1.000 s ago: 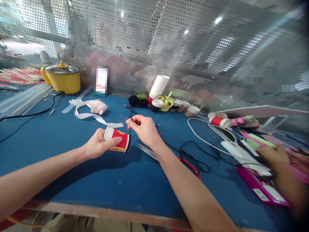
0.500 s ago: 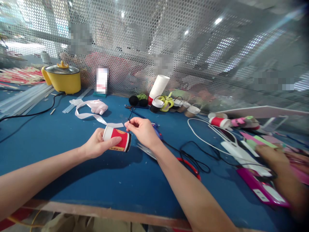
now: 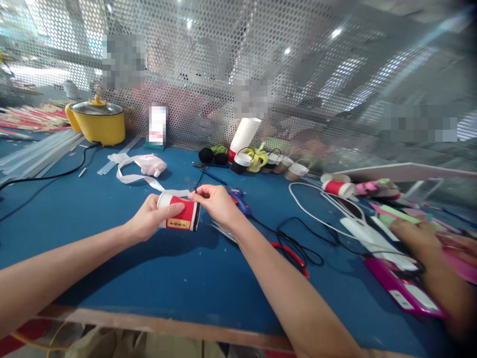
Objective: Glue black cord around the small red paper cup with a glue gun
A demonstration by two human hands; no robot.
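A red-and-white paper cup [image 3: 181,217] lies on its side in the air above the blue table, its black-banded end facing right. My left hand [image 3: 151,217] is closed around the white end, thumb along the red side. At the black end, my right hand [image 3: 210,199] pinches a thin black strand [image 3: 198,181], its fingertips at the cup's upper edge. From there the strand runs up and back toward the tabletop. Behind the cup, a white ribbon [image 3: 139,177] trails from a pale pink bundle [image 3: 152,164].
A blue glue gun [image 3: 240,199] and red-handled scissors [image 3: 290,256] lie near my right forearm. Behind stand stacked paper cups [image 3: 245,136] and black yarn balls [image 3: 206,155]. A yellow pot [image 3: 100,122] is back left. At right, another person's hand [image 3: 419,241] is beside a purple power strip [image 3: 402,288].
The cup has turned in my left hand, so its yellow label shows more fully. My right hand has shifted slightly left and down, against the cup's edge.
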